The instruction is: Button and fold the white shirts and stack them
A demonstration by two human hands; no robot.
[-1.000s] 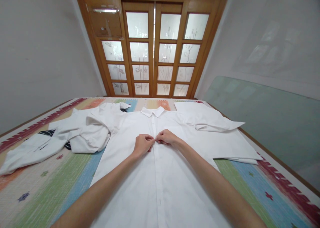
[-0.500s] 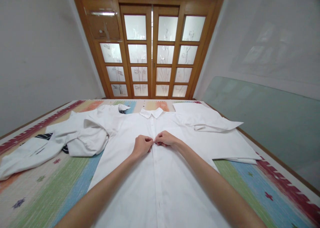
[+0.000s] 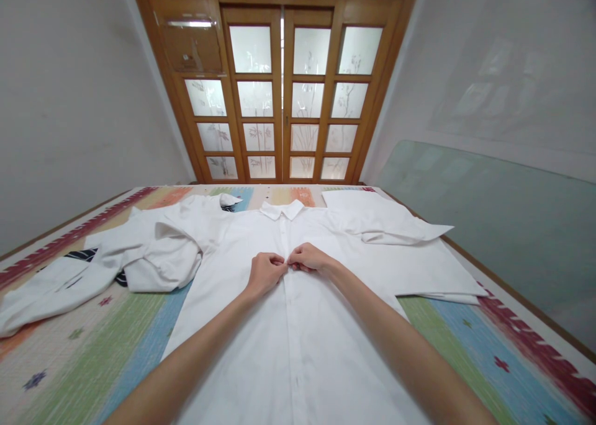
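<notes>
Crumpled white clothing (image 3: 162, 251) lies toward the left edge of the patterned cloth (image 3: 95, 347). Fingertips of the left hand (image 3: 266, 273) and right hand (image 3: 308, 257) pinch the front placket (image 3: 291, 332) of a white collared shirt (image 3: 251, 350) spread mid-cloth; layered white fabric (image 3: 382, 213) nears the right edge.

A: Locate the button-front shirt (image 3: 272, 344).
B: On the cloth (image 3: 97, 350), collar (image 3: 282, 210) toward the doors (image 3: 287, 90) behind.
A: Adjacent items?
B: Left, a garment (image 3: 162, 267); right, a panel (image 3: 479, 220) beyond the cloth's edge.

A white collared shirt (image 3: 310, 319) lies spread flat, front facing up.
</notes>
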